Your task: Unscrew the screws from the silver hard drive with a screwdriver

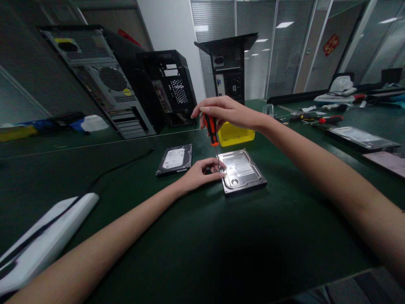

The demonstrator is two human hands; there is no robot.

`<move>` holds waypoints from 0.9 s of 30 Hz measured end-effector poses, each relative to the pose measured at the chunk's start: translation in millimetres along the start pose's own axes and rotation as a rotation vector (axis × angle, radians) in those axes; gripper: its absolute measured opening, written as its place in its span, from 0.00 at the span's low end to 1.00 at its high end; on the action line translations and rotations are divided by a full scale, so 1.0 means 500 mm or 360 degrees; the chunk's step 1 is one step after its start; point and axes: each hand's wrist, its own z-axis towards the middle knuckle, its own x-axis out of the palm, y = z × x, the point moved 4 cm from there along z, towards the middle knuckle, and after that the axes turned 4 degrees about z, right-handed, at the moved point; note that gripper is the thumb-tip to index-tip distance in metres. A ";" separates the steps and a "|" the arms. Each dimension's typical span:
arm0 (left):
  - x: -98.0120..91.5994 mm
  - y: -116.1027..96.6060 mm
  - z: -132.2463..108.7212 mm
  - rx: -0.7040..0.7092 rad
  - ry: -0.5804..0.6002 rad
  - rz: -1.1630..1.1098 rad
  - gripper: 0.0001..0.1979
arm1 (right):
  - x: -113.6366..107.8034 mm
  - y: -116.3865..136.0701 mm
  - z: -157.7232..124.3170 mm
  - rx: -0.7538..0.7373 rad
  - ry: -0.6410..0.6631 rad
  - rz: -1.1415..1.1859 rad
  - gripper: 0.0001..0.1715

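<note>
A silver hard drive (242, 169) lies label side up on the dark green table. My right hand (221, 110) is closed around the top of a black and orange screwdriver (211, 128), which stands nearly upright. Its thin shaft points down to the left edge of the drive. Curled at that same edge, my left hand (202, 171) grips the drive with thumb and fingers close around the screwdriver tip. The tip itself is hard to make out between the fingers. Just left of it rests a second hard drive (175, 159) with a white label.
Behind my right hand sits a yellow bin (237, 136). Computer cases (123, 84) stand along the back. On the right are another drive (357, 137), a red-handled tool (330, 120) and several small items. A white object (53, 230) with a black cable lies at left.
</note>
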 end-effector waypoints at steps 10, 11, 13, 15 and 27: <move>0.014 -0.014 -0.015 0.0175 0.0021 0.0482 0.66 | -0.004 0.003 0.000 0.0015 -0.0027 -0.0022 0.18; 0.016 -0.015 -0.016 0.0174 0.0008 0.0499 0.68 | -0.003 0.004 0.000 0.0015 -0.0026 -0.0028 0.18; 0.020 -0.017 -0.017 0.0157 -0.0021 0.0522 0.68 | -0.003 0.004 0.000 0.0018 -0.0027 -0.0040 0.18; 0.025 -0.020 -0.020 0.0138 -0.0022 0.0560 0.67 | -0.003 0.003 0.000 0.0021 -0.0031 -0.0051 0.18; 0.038 -0.023 -0.013 0.0192 -0.0021 0.0721 0.56 | -0.021 -0.005 -0.002 0.0115 0.0016 -0.0120 0.18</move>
